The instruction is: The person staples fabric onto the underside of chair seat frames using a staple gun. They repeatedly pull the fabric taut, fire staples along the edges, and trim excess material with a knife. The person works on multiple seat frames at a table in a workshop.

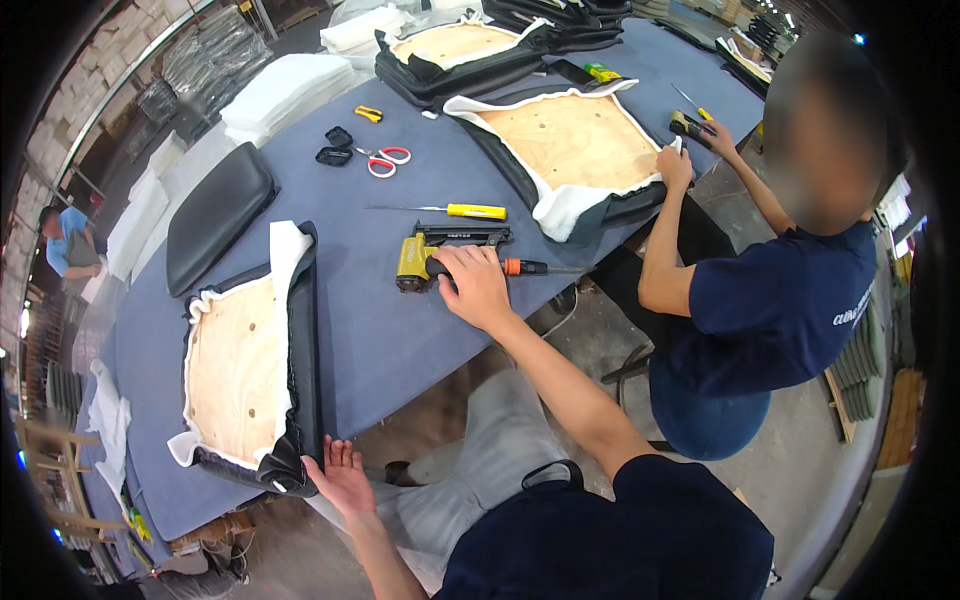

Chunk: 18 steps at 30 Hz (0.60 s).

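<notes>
My right hand (476, 288) is wrapped over the handle of a yellow and black pneumatic staple gun (412, 262), which lies on its side on the blue-grey table. My left hand (345, 482) is open, palm up, fingers stretched out at the near corner of a seat cushion (232, 370); its thumb seems to touch the black cover. This cushion lies underside up, a bare wooden board framed by black cover and white padding. Beyond the staple gun lies a yellow-handled screwdriver-like tool (476, 211).
Red-handled scissors (388, 160), a small black case (336, 146) and a yellow cutter (369, 114) lie farther back. A black padded panel (220, 215) is at left. On the right, a seated co-worker (780, 300) holds another cushion (570, 140) and a staple gun (690, 127).
</notes>
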Available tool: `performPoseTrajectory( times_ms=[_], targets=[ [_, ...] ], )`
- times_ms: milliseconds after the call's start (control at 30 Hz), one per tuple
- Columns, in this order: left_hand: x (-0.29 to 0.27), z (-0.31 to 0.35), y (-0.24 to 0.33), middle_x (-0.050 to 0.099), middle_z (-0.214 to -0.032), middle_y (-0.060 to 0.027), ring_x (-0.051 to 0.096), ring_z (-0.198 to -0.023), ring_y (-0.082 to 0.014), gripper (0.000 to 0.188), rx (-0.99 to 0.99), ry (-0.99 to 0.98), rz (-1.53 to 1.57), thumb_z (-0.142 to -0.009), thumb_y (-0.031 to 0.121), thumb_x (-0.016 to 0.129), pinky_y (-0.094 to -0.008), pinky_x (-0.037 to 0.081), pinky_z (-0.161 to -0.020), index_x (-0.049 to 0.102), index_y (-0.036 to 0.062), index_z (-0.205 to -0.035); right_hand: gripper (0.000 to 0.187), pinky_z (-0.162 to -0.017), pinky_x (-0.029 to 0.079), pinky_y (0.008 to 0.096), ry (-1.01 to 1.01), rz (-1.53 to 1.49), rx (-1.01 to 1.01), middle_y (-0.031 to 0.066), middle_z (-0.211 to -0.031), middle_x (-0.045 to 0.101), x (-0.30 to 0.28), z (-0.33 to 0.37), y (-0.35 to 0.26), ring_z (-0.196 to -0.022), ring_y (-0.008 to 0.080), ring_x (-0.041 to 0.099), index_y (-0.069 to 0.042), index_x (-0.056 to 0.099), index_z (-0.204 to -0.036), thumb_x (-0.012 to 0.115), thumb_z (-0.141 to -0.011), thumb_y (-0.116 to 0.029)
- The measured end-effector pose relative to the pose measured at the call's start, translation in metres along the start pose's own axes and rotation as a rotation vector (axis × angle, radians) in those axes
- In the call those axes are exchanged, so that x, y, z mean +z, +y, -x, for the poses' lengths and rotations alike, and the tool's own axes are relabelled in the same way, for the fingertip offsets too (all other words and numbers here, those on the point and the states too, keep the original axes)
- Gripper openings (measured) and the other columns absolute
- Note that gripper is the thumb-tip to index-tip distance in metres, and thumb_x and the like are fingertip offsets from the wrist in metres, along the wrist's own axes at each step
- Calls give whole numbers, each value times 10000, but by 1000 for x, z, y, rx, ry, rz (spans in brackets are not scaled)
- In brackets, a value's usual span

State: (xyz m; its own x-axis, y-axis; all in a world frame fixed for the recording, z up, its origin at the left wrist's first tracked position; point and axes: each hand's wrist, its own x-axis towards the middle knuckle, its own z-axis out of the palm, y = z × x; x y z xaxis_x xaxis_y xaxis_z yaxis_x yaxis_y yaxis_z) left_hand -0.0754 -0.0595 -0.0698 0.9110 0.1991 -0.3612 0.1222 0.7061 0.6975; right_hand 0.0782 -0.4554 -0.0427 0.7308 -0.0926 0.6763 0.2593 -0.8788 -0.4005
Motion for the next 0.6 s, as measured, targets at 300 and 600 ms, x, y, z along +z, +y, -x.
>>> performPoseTrajectory(
  times_ms=[300, 600],
  targets=[
    [-56, 84, 29, 547, -770, 12, 554, -794, -169, 557, 100, 183, -141, -1008, 677, 688, -336, 421, -812, 619, 131, -925, 418, -1067, 473, 486, -7, 20, -3, 99, -1313, 747, 1, -3, 1, -1213, 301, 669, -96, 702, -1302, 763, -891, -150],
    [-167, 90, 72, 630, -1519, -14, 607, -1289, -203, 841, 492, 760, -166, -1036, 844, 408, -405, 505, -1005, 575, 228, -1584, 388, -1035, 477, 477, -30, 30, 11, 99, -1267, 756, -4, -6, 1, -1173, 300, 681, -92, 709, -1268, 747, -884, -135]
  ],
)
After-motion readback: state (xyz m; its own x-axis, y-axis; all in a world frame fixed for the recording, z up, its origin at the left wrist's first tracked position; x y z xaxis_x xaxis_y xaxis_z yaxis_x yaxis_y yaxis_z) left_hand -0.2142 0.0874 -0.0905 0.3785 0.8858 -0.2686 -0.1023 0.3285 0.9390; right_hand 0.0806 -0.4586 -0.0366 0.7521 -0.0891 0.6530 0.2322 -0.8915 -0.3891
